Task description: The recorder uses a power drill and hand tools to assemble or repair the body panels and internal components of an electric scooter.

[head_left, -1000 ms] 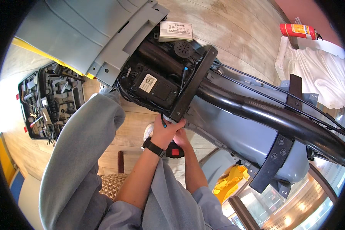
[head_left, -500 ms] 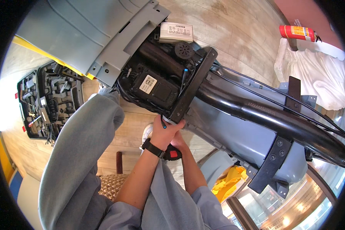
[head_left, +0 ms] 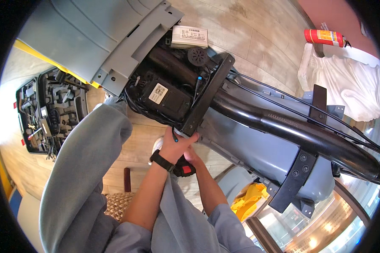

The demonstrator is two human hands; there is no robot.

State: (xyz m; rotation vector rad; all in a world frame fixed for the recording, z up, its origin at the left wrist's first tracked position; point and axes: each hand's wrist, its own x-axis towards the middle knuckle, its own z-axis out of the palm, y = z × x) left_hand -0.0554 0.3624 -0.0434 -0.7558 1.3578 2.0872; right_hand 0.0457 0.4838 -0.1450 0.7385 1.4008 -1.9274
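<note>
My left hand (head_left: 176, 145), a watch on its wrist, grips the lower end of a black crossbar (head_left: 209, 90), with a short dark cable near its fingers. My right hand (head_left: 191, 156) is just below, partly hidden, closed on a black power tool (head_left: 182, 168) with a red tab on its base. Above the hands sit a black boxy module (head_left: 166, 99), bundled cables, a round vented disc (head_left: 197, 55) and a silver labelled box (head_left: 189, 36). A long black curved tube (head_left: 283, 126) runs right over a grey plastic shell (head_left: 257, 152).
A grey panel with yellow edge (head_left: 88, 38) fills the upper left. An open tool case (head_left: 50, 114) lies left on wooden flooring (head_left: 261, 25). A red fire extinguisher (head_left: 325, 37) and white draped material (head_left: 342, 80) are right. A woven seat (head_left: 116, 204) is beneath me.
The whole view has shifted slightly leftward in the picture. My hands keep their places at the crossbar's lower end, the right one with the tool moving very little.
</note>
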